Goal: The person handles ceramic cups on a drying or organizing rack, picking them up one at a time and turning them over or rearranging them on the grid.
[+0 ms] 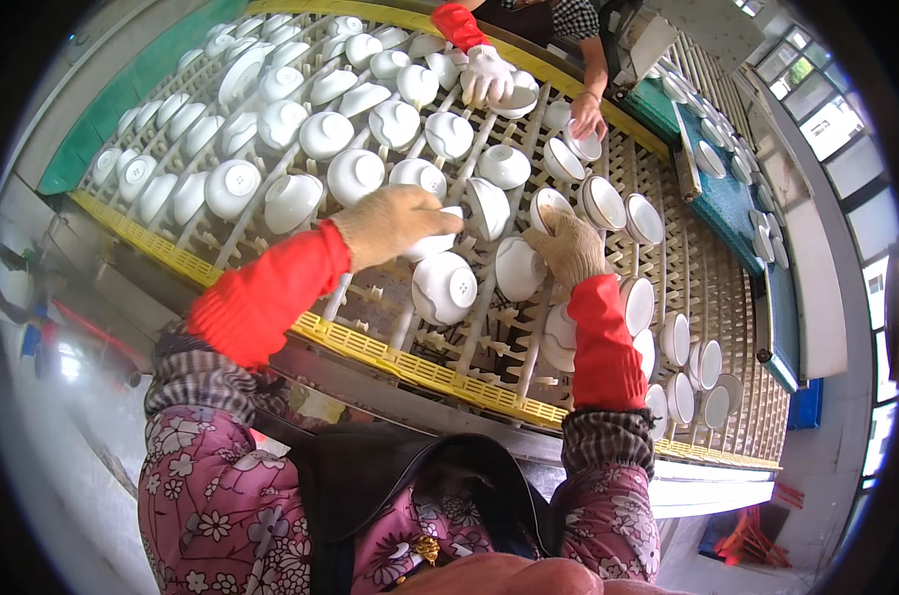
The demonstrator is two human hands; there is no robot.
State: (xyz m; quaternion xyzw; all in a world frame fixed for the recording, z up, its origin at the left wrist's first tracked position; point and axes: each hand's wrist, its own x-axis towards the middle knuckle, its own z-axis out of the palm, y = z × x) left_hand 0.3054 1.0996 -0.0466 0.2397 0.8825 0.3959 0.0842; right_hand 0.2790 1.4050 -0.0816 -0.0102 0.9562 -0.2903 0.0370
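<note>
While left hand (391, 226) (gloved) grips a bowl (430, 247) — right hand (572, 249) touches another (548, 204)

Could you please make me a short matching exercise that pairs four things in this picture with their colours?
Column one:
1. The person's left hand
2. Left sleeve cover
3. Edging along the rack's near side
4. Belt on the right, beyond the rack

Column two:
A. Yellow
B. Teal
C. Gloved in tan
D. Red

Right pairs: 1-C, 2-D, 3-A, 4-B.
</note>
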